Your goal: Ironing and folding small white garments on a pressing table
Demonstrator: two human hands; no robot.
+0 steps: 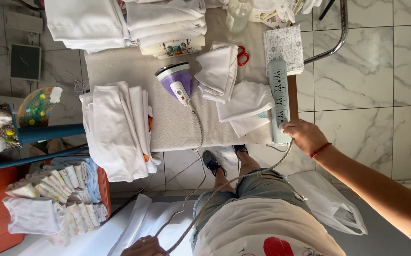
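My right hand [305, 135] is closed at the near end of a pale blue power strip [279, 80] on the table's right edge. The end of a braided cord [243, 178] runs into it; the plug is hidden by my fingers. The cord loops down to my left hand [144, 246], which grips it at the bottom edge of the view. From there it runs back up to a purple and white iron [177, 80] lying on the grey padded table top [177, 128].
White folded cloths lie left [115, 123] and right [246, 104] of the iron, with taller stacks [120, 21] at the back. Red-handled scissors [242, 56], a clear bottle [237, 14] and a patterned pad [285, 45] sit nearby. Baby clothes [54, 199] are piled at the left, and a white bag [328, 204] lies on the floor.
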